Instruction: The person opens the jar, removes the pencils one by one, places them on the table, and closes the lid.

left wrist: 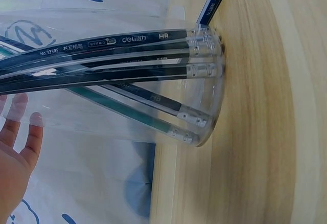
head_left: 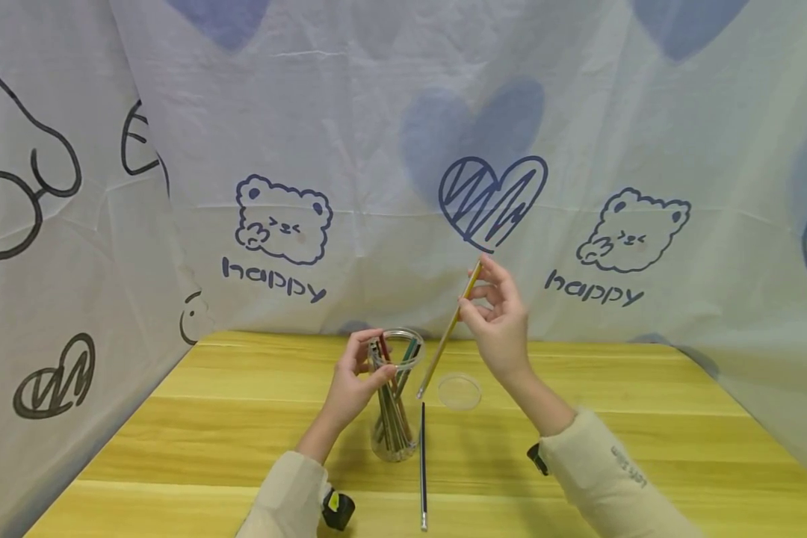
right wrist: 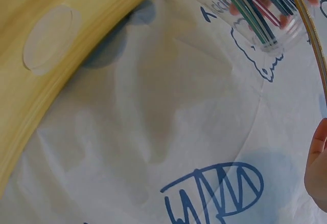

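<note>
My left hand (head_left: 350, 379) holds a clear plastic jar (head_left: 410, 332) near its rim, thumb in front and fingers behind. Several dark and green pencils (left wrist: 138, 58) stand in the jar, their silver eraser ends at the bottom, and a red one shows among them. To the right of the jar, my right hand (head_left: 504, 325) pinches a yellow pencil (head_left: 441, 347) by its upper part. This pencil slants through the air with its silver end down. In the right wrist view only part of the right hand (right wrist: 317, 170) shows at the edge.
A dark pencil (head_left: 424, 463) lies on the wooden table (head_left: 195, 433) in front of the jar, eraser end nearest me. A clear round lid (head_left: 460, 392) lies flat to the right of the jar. Behind the table hangs a white cloth (head_left: 376, 246) with printed hearts and bears.
</note>
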Demonstrator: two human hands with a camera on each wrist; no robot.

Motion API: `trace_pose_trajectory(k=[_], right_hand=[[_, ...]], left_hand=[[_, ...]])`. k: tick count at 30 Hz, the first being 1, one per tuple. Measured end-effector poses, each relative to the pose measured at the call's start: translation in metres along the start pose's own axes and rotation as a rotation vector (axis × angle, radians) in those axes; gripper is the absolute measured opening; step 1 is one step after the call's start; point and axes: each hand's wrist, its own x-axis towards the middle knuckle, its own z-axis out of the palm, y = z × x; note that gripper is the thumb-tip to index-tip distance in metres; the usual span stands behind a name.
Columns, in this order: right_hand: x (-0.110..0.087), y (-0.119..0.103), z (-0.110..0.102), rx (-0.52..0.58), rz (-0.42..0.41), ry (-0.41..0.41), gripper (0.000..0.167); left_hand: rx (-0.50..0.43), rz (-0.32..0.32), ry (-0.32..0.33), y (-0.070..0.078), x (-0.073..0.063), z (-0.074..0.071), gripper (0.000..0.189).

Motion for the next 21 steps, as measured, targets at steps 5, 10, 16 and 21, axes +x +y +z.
trace_pose_trajectory(k=[5,10,16,21], right_hand=[[-0.008,0.004,0.001,-0.026,0.03,-0.022,0.054],[-0.013,0.008,0.0,-0.037,0.036,-0.025,0.055],[-0.02,0.012,0.0,-0.031,0.056,-0.023,0.06],[-0.025,0.014,0.0,-0.037,0.077,-0.02,0.061]], left_hand=[[-0.003,0.004,0.001,-0.001,0.0,0.0,0.045],[0.001,0.004,0.0,-0.001,0.0,0.0,0.045],[-0.001,0.003,0.002,-0.002,0.0,0.0,0.045],[-0.006,0.007,0.002,-0.002,0.0,0.0,0.045]])
